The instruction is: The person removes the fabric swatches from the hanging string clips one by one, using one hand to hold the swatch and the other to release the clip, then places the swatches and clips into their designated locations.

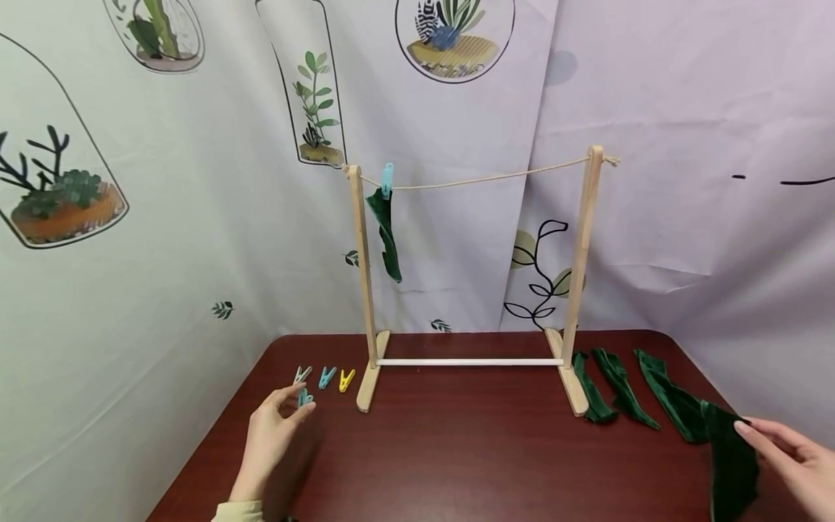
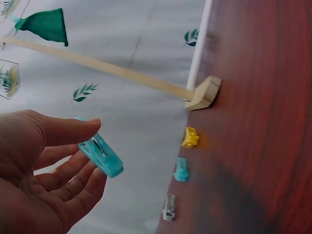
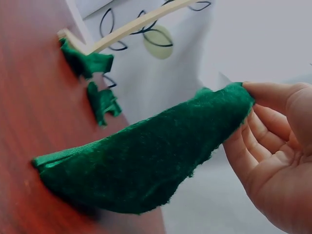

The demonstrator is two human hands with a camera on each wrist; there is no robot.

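Note:
Between thumb and fingers, my left hand (image 1: 277,428) pinches a light blue clothespin (image 2: 102,155) above the table's left side. Beyond it lie a white clothespin (image 1: 302,374), a blue one (image 1: 327,377) and a yellow one (image 1: 347,380). On the far right, my right hand (image 1: 792,460) holds a dark green velvety cloth strip (image 3: 141,153) by one end; the rest hangs down. Several similar green strips (image 1: 624,388) lie near it. Another green strip (image 1: 388,235) hangs from the string (image 1: 483,179), clipped by a light blue clothespin (image 1: 388,180).
A wooden frame with two posts (image 1: 583,254) and a white bottom bar (image 1: 470,362) stands at the back of the dark red-brown table (image 1: 457,449). The string runs between the post tops. Behind hangs a white curtain (image 1: 215,217) printed with plants.

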